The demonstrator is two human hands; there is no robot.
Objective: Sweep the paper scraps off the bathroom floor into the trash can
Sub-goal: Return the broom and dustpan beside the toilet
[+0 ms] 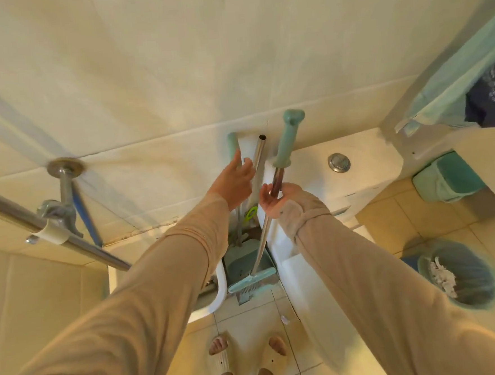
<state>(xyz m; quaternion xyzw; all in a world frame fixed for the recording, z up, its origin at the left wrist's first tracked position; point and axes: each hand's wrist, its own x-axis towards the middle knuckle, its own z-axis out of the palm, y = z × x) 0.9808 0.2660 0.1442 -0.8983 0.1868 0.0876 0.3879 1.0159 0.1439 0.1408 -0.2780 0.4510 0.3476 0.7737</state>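
The right hand [273, 198] grips the broom [280, 167] shaft below its green grip; the left hand [235, 179], fingers spread, reaches toward the dustpan [240, 265] handle.

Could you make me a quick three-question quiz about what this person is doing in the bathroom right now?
1. True or false: the right hand grips the metal shaft of the broom.
2. Which is the left hand reaching toward: A) the flush button, B) the dustpan handle, C) the trash can?
3. What already lies in the trash can?

Key: 1 true; 2 B; 3 white paper scraps.
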